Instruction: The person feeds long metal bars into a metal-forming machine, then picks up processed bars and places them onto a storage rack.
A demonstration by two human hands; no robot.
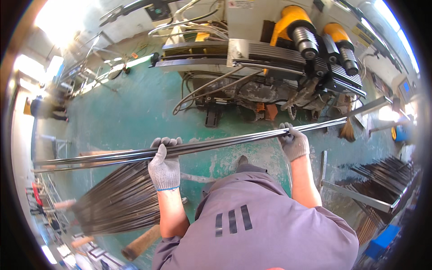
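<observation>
A bundle of long, thin metal bars spans the view in front of my body, rising a little toward the right. My left hand, in a grey knit glove with a blue cuff edge, is closed around the bundle left of its middle. Farther right, my gloved right hand grips the same bars, its fingers curled over them. At the left the bar ends fan slightly apart. Below them lies a large stack of similar dark bars, partly covered by the held bundle and my left forearm.
A machine with orange-capped spindles and a metal rail stands ahead. Bent hoses hang from its front. More bars rest on a metal rack at the right, near a blue box. A broom and a person are farther off.
</observation>
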